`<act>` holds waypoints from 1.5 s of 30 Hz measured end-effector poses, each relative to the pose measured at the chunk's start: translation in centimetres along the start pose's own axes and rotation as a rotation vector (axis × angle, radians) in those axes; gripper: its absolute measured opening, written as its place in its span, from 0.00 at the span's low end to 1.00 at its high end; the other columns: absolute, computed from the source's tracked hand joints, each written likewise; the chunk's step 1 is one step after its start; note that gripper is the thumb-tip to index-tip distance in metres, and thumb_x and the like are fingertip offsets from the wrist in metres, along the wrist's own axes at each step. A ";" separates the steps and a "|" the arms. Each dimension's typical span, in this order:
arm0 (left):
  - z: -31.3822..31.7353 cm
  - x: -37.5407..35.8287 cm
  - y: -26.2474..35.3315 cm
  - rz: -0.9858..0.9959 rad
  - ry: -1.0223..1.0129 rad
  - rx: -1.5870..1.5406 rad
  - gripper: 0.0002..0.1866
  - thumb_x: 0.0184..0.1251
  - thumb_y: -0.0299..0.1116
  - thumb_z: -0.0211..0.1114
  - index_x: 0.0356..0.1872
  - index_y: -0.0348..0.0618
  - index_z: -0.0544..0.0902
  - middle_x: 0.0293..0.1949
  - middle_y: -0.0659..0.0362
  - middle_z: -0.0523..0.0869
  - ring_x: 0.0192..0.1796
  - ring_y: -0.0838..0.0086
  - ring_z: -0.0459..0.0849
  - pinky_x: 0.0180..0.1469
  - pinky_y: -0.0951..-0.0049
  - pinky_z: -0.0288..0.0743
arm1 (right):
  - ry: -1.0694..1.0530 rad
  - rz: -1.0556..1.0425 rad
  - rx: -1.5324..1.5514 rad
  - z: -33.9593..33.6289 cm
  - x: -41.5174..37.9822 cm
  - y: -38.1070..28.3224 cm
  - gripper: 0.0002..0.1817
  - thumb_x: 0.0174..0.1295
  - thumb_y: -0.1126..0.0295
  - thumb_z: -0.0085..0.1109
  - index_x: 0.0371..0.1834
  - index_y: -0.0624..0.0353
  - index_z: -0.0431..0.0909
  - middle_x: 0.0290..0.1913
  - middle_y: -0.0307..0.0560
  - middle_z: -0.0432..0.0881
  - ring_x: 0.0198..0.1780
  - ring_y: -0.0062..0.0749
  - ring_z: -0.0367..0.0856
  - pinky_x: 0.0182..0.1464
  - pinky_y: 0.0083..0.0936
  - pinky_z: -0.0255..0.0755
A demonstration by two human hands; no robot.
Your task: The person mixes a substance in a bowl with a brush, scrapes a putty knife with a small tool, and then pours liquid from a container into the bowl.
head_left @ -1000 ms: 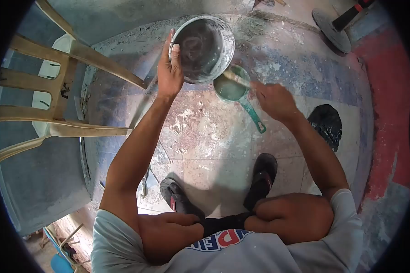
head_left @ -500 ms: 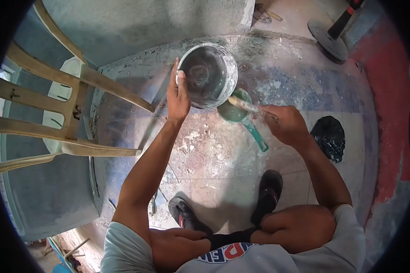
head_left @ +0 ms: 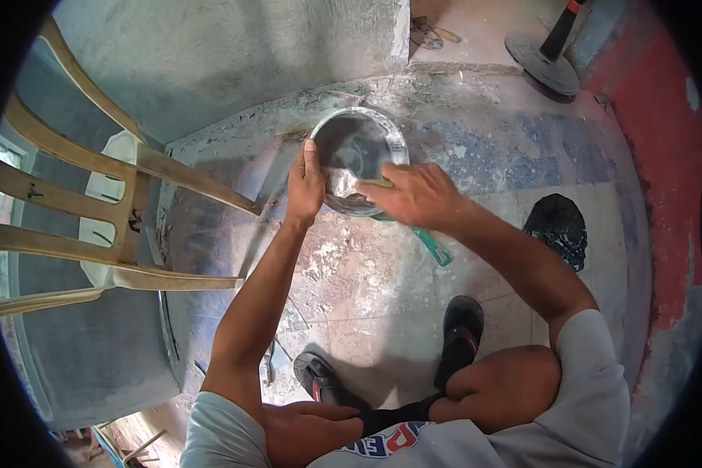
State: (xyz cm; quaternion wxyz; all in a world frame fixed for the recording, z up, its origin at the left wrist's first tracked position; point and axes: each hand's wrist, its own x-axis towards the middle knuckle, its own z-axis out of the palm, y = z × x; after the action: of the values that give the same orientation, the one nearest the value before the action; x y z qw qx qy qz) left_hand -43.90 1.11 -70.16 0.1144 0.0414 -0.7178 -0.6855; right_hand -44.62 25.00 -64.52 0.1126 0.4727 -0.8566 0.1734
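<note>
A round bucket (head_left: 356, 148) with a white-smeared rim and grey inside is tilted with its mouth toward me. My left hand (head_left: 306, 187) grips its left side, thumb over the rim. My right hand (head_left: 423, 195) is closed on a short-handled brush (head_left: 340, 182), whose whitish, motion-blurred end lies inside the lower left of the bucket. Below the bucket, a green dipper is mostly hidden; its handle (head_left: 431, 247) sticks out to the lower right on the floor.
A tan plastic chair (head_left: 132, 175) lies tipped over at the left. A black bag-like thing (head_left: 558, 232) rests on the floor at right. Toward the back stand a black round base with a post (head_left: 544, 66) and a trowel (head_left: 437, 33). Dried splatter covers the tiled floor (head_left: 343, 265).
My right hand has moved left, bringing the brush from beside the bucket to inside it. The bucket sits lower in view and now covers most of the green dipper.
</note>
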 end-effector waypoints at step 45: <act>2.7 0.3 3.7 0.519 0.130 0.613 0.21 0.85 0.39 0.53 0.74 0.61 0.77 0.54 0.41 0.84 0.54 0.42 0.85 0.56 0.50 0.80 | 0.042 0.614 0.060 -1.3 -2.8 4.5 0.13 0.74 0.65 0.53 0.51 0.54 0.86 0.40 0.63 0.88 0.44 0.63 0.87 0.48 0.56 0.81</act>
State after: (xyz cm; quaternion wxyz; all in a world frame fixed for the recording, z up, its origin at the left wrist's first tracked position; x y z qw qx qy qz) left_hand -44.42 3.88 -66.58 0.3112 -0.0659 -0.8667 -0.3843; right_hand -46.92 29.90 -65.22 0.0585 0.1912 -0.9515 0.2340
